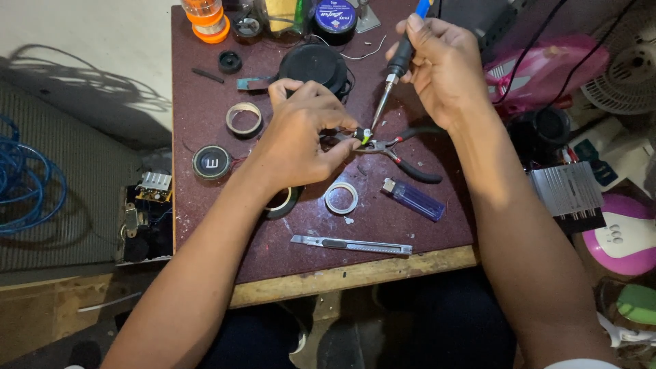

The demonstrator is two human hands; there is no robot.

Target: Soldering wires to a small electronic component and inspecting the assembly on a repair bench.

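My right hand (pixel 441 65) grips a soldering iron (pixel 393 75) with a black and blue handle, its tip pointing down at a small yellow-green part (pixel 365 135). My left hand (pixel 301 140) pinches that small part between fingertips, just above the jaws of black-handled pliers (pixel 410 154) lying on the dark red tabletop (pixel 273 239). The iron's tip touches or nearly touches the part.
On the table lie a purple lighter (pixel 414 199), a utility knife (pixel 352 244), a white tape ring (pixel 341 197), a metal tape ring (pixel 244 119), a round black speaker (pixel 313 65), and jars at the back. A circuit board (pixel 147 215) sits left; a heat-sinked amplifier (pixel 567 191) right.
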